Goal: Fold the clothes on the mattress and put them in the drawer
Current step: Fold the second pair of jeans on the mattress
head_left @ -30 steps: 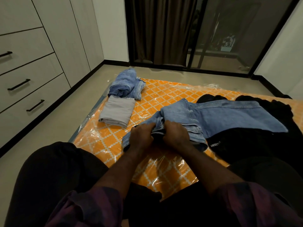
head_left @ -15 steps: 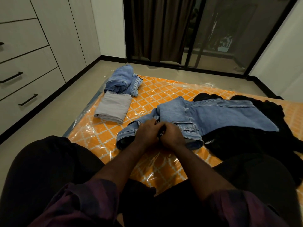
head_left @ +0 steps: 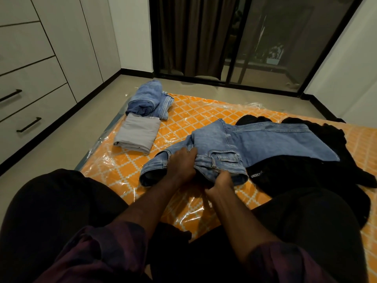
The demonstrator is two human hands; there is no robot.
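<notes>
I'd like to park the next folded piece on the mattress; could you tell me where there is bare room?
Bare mattress lies between the grey folded cloth and the jeans, and along the far edge beyond the jeans. There is a smaller patch near the left corner, below the grey cloth. The right side is crowded with black clothes.

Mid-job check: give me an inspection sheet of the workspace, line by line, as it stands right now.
Surface: mattress, orange lattice pattern under clear plastic wrap.
Job's things: light blue jeans spread unfolded, waistband at the hands; folded grey garment; folded blue denim pile behind it; drawers on the left, all closed.
Clutter: black clothes heaped on the right, partly under the jeans.
Hands: left hand rests on the waistband, fingers bent; right hand grips the waistband edge.
Cables: nothing seen.
Surroundings: dark curtain and glass sliding door beyond the mattress.
</notes>
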